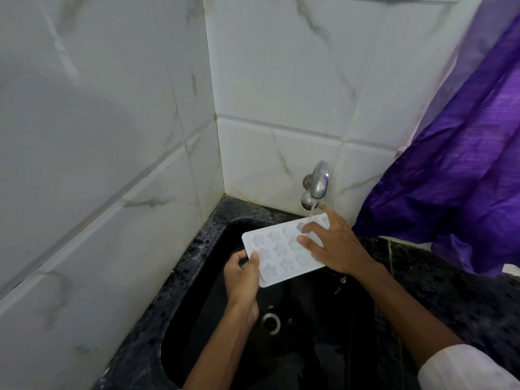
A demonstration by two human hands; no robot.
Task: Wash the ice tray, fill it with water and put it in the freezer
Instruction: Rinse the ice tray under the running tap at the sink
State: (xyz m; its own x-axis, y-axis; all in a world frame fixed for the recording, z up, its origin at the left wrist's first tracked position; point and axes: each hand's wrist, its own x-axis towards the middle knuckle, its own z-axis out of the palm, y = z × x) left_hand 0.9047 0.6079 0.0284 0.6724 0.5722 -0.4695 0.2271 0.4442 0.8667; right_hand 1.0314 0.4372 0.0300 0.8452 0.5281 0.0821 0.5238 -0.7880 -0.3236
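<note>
Ice tray (277,253): white, above the sink (197,277), under tap (319,182) water.
Left hand (243,277): pinching the tray's near corner.
Right hand (334,243): fingers spread, pressing the tray's far end.

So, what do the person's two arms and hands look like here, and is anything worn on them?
Both hands, the left hand and the right hand, are bare, with no gloves. The left forearm is uncovered. The right arm has a white sleeve pushed up near the elbow. No ring or watch is visible.

The right hand (334,243) covered the far right cells of the tray (281,253), the left hand (243,277) hid its near-left corner, the curtain (455,175) ran off the right edge, and the sleeve (464,367) was cut by the bottom corner.
</note>
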